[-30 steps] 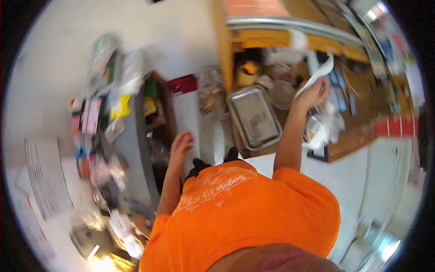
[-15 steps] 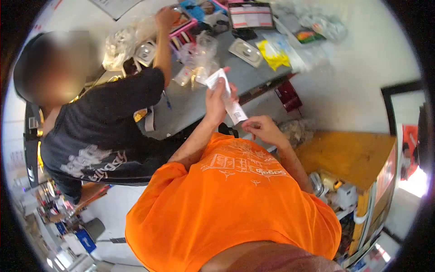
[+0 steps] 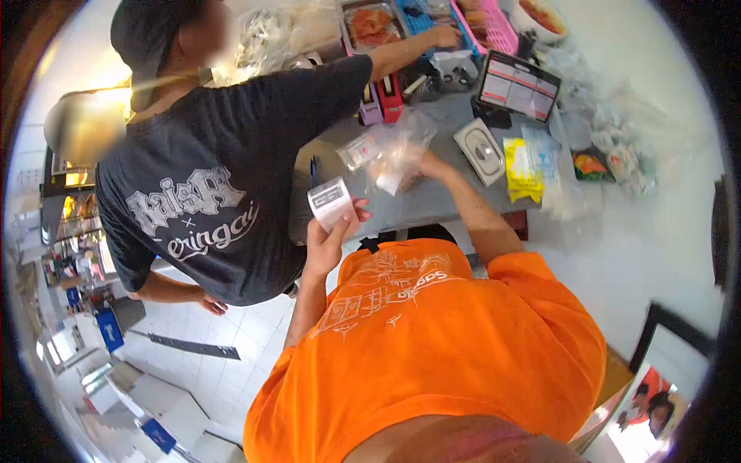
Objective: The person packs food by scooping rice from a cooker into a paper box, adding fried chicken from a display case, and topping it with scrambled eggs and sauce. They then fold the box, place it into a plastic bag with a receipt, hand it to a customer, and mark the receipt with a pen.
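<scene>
A white printed paper slip (image 3: 330,204) is pinched in my left hand (image 3: 328,245), over the near edge of the table, with its dark printed block facing up. My right hand (image 3: 434,165) reaches across the table to a clear plastic bag (image 3: 397,158), its fingers closed at the bag's right side and partly hidden. A small printed packet (image 3: 357,152) lies by the bag's left side. Just beyond the slip a blue pen (image 3: 313,171) rests on the table.
On the grey table (image 3: 455,202) are a metal lid (image 3: 480,152), a yellow packet (image 3: 523,170) and a tablet-like screen (image 3: 519,86). A co-worker in a black shirt (image 3: 224,166) stands at left, one arm stretched toward the pink basket (image 3: 488,27). Several plastic bags line the wall.
My right hand has left the slip's lower end and moved out to the plastic bag. The left hand keeps the slip. The view has turned, and the co-worker's arm now reaches farther right.
</scene>
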Action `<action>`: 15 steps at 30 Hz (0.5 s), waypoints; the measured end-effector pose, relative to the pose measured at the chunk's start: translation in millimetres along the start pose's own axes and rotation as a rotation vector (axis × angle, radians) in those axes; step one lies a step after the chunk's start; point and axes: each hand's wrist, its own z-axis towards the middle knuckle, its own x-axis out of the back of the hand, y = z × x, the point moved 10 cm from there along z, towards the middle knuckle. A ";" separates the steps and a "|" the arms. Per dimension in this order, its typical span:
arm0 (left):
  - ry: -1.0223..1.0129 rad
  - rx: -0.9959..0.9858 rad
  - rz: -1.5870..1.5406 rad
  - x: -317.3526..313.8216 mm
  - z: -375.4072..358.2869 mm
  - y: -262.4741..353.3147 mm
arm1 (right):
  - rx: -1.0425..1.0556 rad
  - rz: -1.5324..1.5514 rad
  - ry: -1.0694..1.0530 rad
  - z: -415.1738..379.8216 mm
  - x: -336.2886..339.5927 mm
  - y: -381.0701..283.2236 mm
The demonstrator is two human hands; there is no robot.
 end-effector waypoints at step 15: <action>-0.162 0.387 -0.092 -98.5 70.6 -62.3 | 0.011 0.453 0.366 76.3 69.8 -72.5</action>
